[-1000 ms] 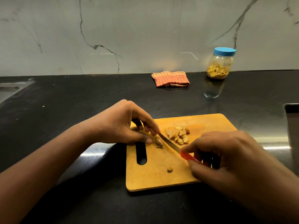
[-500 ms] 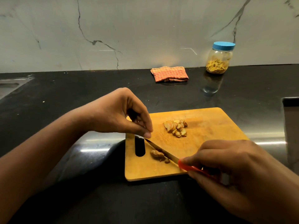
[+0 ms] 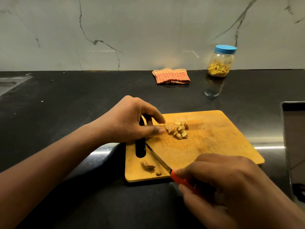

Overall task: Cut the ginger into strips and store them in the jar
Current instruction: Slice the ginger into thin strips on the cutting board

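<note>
A wooden cutting board [image 3: 214, 139] lies on the black counter. A pile of ginger slices [image 3: 177, 129] sits near its back left. My left hand [image 3: 130, 123] reaches to the pile, thumb and forefinger tips touching the nearest slice. A knobbly ginger offcut [image 3: 147, 165] and a small bit [image 3: 158, 173] lie at the board's front left corner. My right hand [image 3: 231, 187] grips the red handle of a knife [image 3: 158, 158], whose blade lies flat on the board, pointing toward the board's slot. A clear jar with a blue lid [image 3: 220, 61], holding ginger strips, stands at the back right against the wall.
A folded orange checked cloth [image 3: 171, 76] lies by the wall, left of the jar. A metal sink edge [image 3: 9, 83] shows at the far left. A steel-rimmed recess [image 3: 293, 146] sits at the right edge.
The knife swept the offcut to the board's front left corner. My left hand moved right from above the blade to the pile of slices.
</note>
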The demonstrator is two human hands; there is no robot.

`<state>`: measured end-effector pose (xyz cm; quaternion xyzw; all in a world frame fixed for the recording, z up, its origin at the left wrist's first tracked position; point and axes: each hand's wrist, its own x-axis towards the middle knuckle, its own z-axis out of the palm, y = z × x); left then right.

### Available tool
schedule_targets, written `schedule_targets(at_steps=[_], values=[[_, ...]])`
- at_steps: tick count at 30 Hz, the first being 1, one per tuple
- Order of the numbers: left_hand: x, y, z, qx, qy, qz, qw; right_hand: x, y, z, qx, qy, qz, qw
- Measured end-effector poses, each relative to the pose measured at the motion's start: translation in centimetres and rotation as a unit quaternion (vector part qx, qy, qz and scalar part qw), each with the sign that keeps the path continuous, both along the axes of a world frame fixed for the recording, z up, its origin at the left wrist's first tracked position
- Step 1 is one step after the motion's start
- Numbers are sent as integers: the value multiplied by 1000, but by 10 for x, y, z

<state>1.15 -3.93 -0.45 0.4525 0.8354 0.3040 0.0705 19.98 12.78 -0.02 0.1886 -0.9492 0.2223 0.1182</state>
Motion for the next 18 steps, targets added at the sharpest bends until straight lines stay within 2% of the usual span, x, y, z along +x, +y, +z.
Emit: schedule_targets(at_steps=[10, 14, 18], values=[[-8, 21, 2, -98, -6, -44, 994, 2, 38, 7, -42, 0, -47, 998], [-11, 19, 3, -105, -23, -85, 991, 6, 58, 15, -42, -35, -109, 993], [-6, 32, 2, -125, 36, -102, 986, 6, 70, 12, -86, -22, -171, 981]])
